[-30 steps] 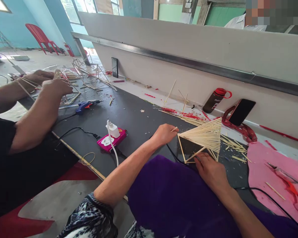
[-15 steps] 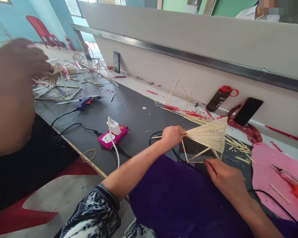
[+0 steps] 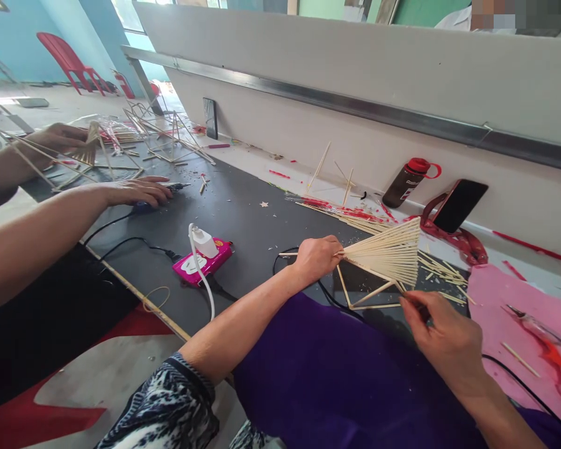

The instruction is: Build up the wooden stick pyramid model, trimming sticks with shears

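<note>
A fan of thin pale sticks (image 3: 389, 254), joined to a frame of sticks, stands over the dark table in front of me. My left hand (image 3: 318, 259) is closed around the narrow left end of this stick structure. At its lower right corner is my right hand (image 3: 442, 321), with thumb and fingers pinched on the frame's edge; the fingertips partly hide the corner there. Below the fan, a triangular part of the frame (image 3: 371, 293) shows between my hands. Purple cloth (image 3: 346, 380) lies under my forearms.
A pink power strip (image 3: 203, 262) with a white plug, a bottle (image 3: 409, 182), a leaning phone (image 3: 460, 206), pink cloth (image 3: 490, 299) with a tool, and loose sticks lie around. At left, another person's hands (image 3: 138, 190) reach over a glue gun and stick frames.
My right hand has shifted slightly right and up along the frame's corner. At left, the other person's arm has lowered, and a second hand now reaches onto the glue gun.
</note>
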{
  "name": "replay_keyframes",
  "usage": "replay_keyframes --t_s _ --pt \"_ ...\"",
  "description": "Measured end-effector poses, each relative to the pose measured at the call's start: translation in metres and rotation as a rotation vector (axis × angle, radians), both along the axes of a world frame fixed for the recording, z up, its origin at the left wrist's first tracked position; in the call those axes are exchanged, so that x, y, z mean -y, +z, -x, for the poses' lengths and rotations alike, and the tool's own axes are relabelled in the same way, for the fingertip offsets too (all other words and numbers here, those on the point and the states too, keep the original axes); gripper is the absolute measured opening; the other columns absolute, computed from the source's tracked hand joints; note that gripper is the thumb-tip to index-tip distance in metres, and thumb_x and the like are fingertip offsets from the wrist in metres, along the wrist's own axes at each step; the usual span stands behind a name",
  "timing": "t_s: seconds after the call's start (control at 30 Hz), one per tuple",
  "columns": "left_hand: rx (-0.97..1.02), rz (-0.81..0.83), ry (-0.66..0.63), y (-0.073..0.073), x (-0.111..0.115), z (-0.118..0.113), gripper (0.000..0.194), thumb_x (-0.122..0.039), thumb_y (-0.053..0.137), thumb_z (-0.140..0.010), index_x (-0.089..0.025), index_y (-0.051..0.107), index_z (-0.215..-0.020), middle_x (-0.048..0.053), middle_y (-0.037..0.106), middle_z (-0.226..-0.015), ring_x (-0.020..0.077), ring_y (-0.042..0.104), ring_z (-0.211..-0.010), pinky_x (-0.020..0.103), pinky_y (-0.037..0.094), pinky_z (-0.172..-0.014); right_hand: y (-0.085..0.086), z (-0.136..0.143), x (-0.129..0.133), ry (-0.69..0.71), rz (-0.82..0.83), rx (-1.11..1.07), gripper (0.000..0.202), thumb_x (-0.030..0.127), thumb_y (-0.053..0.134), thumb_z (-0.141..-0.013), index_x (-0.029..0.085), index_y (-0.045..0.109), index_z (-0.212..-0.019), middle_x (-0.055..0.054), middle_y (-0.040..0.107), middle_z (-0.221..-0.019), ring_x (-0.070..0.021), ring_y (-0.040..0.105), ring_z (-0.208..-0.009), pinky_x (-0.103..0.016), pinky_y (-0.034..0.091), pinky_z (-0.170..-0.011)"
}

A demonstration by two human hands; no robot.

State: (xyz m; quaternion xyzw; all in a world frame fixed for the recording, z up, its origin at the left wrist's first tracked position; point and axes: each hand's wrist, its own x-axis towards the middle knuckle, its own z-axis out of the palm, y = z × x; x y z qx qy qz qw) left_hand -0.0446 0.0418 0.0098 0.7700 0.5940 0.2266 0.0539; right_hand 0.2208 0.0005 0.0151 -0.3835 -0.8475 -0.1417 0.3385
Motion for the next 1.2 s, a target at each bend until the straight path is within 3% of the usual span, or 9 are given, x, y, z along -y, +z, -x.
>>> replay_keyframes --t_s 0.1,0.17,0.23,0.33,0.53,0.63,0.77,0.97,1.2 --pt "0.001 -0.006 0.006 0.000 0.000 0.000 0.022 -0.028 0.048 -0.087 -0.023 0.070 -0.088 0.001 0.069 -0.102 0.0147 0.064 -0.081 0.023 0.041 -0.060 0.003 0.006 -0.004 -0.022 0.017 -0.052 0.019 0.033 0.062 -0.089 0.017 0.061 -0.099 -0.003 0.066 -0.090 -0.0080 0.061 -0.057 -0.022 0.046 -0.060" --pt "0.003 -0.006 0.005 -0.001 0.001 -0.001 0.023 -0.027 0.048 -0.087 -0.023 0.070 -0.086 0.001 0.069 -0.101 0.0149 0.064 -0.081 0.023 0.040 -0.060 0.003 0.009 -0.007 0.009 0.029 -0.032 0.017 0.031 0.060 -0.090 0.018 0.062 -0.101 -0.005 0.066 -0.097 -0.0110 0.065 -0.068 -0.023 0.049 -0.067" --pt "0.007 -0.002 0.008 -0.001 0.002 -0.003 0.022 -0.026 0.047 -0.085 -0.023 0.070 -0.085 0.002 0.069 -0.099 0.0152 0.064 -0.079 0.023 0.040 -0.059 0.001 0.010 -0.009 0.061 0.050 -0.020 0.012 0.027 0.057 -0.092 0.019 0.061 -0.100 -0.005 0.068 -0.095 -0.0136 0.067 -0.079 -0.024 0.050 -0.073" --pt "0.020 0.007 0.012 0.000 0.002 -0.003 0.019 -0.022 0.050 -0.080 -0.023 0.069 -0.084 0.001 0.069 -0.097 0.0152 0.064 -0.076 0.024 0.039 -0.058 -0.001 0.007 -0.012 0.103 0.072 -0.029 0.008 0.025 0.055 -0.093 0.020 0.060 -0.098 -0.003 0.069 -0.091 -0.0140 0.067 -0.082 -0.024 0.050 -0.076" --pt "0.086 0.017 0.069 0.008 0.001 0.013 0.024 -0.023 0.045 -0.083 -0.019 0.068 -0.079 0.003 0.069 -0.085 0.0153 0.063 -0.074 0.024 0.038 -0.058 -0.009 -0.017 -0.008 0.056 0.112 -0.037 0.014 0.029 0.049 -0.096 0.020 0.059 -0.101 -0.005 0.068 -0.098 -0.0165 0.067 -0.089 -0.027 0.050 -0.080" --pt "0.112 0.045 0.014 0.007 0.003 0.019 0.025 -0.022 0.046 -0.083 -0.020 0.071 -0.078 0.002 0.071 -0.084 0.0143 0.064 -0.075 0.022 0.040 -0.061 -0.011 -0.031 -0.001 0.010 0.155 -0.036 0.018 0.032 0.046 -0.096 0.021 0.059 -0.102 -0.006 0.068 -0.101 -0.0180 0.066 -0.093 -0.029 0.050 -0.083" --pt "0.136 0.082 -0.054 0.004 0.008 0.019 0.026 -0.018 0.048 -0.081 -0.024 0.073 -0.086 0.000 0.073 -0.091 0.0140 0.065 -0.082 0.021 0.042 -0.066 -0.008 -0.038 0.004 -0.016 0.161 -0.025 0.019 0.033 0.047 -0.096 0.021 0.060 -0.102 -0.005 0.068 -0.099 -0.0176 0.066 -0.089 -0.029 0.049 -0.080" --pt "0.167 0.118 -0.076 0.002 0.014 0.013 0.018 -0.021 0.055 -0.079 -0.022 0.072 -0.081 0.000 0.073 -0.082 0.0140 0.066 -0.073 0.022 0.043 -0.063 -0.005 -0.037 0.004 -0.013 0.192 -0.025 0.018 0.032 0.048 -0.095 0.021 0.060 -0.103 -0.005 0.068 -0.099 -0.0182 0.066 -0.089 -0.029 0.049 -0.080" --pt "0.182 0.116 -0.102 -0.003 0.017 -0.002 0.026 -0.015 0.053 -0.080 -0.026 0.073 -0.093 -0.001 0.073 -0.092 0.0132 0.067 -0.083 0.021 0.045 -0.067 -0.006 -0.040 0.004 -0.017 0.181 -0.025 0.017 0.033 0.050 -0.094 0.022 0.061 -0.102 -0.005 0.069 -0.098 -0.0183 0.067 -0.087 -0.029 0.049 -0.078"
